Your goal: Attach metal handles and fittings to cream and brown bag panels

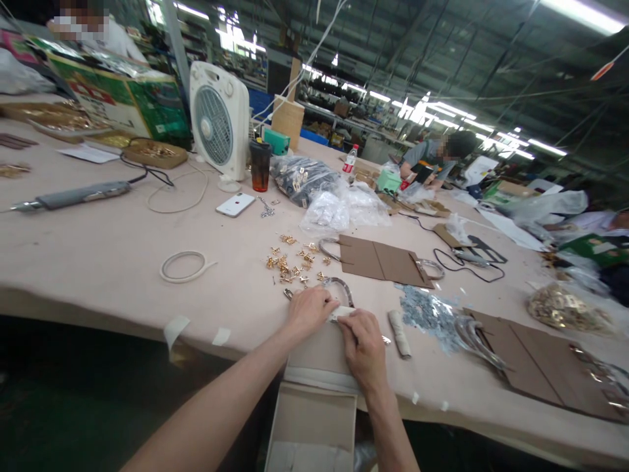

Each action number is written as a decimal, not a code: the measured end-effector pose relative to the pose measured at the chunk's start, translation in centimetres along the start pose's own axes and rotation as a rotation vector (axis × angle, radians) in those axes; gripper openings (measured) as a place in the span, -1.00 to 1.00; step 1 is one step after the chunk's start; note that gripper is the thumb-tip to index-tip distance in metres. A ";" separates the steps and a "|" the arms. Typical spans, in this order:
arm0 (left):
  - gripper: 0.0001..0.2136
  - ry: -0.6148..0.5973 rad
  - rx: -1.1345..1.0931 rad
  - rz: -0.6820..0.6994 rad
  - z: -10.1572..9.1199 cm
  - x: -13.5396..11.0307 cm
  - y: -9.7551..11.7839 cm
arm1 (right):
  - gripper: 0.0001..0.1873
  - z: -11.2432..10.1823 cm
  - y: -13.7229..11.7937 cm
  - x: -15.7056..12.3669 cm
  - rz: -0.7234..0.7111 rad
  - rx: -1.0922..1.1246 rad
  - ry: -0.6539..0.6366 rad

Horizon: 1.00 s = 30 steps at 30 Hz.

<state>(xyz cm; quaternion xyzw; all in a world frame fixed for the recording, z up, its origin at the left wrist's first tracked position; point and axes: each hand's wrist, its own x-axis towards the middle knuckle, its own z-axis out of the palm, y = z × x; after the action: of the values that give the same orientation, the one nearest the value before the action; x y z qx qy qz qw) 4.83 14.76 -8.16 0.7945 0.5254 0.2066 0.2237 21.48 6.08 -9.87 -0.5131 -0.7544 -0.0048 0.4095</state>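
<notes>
A beige bag panel (317, 354) lies in front of me, its lower part hanging over the table's front edge. My left hand (310, 309) is closed on its far edge, with the fingertips pinching. Beside it my right hand (364, 344) pinches the same edge, thumb and fingers bent. What lies right under the fingertips is hidden. A wrapped round handle (340, 286) arches up just beyond the hands. Small gold metal fittings (284, 264) are scattered past my left hand. To the right of my right hand is a rolled beige strip (400, 334).
Brown bag panels with handles (378, 259) lie beyond and at right (550, 360), near grey-blue small pieces (427, 314). A tape roll (183, 267), phone (236, 204), drink cup (260, 165), fan (219, 121) and corded grey tool (83, 195) are at left. Other people work farther back.
</notes>
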 end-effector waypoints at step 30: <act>-0.68 0.053 -0.030 -0.003 -0.3 -0.5 0.1 | -0.88 -0.6 0.2 2.9 0.326 0.020 -0.194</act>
<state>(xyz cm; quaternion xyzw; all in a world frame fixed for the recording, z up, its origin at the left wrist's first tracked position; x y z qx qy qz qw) 4.52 14.30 -7.94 0.7846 0.5290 0.2351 0.2221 21.60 8.11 -7.74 -0.6223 -0.6974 0.1186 0.3351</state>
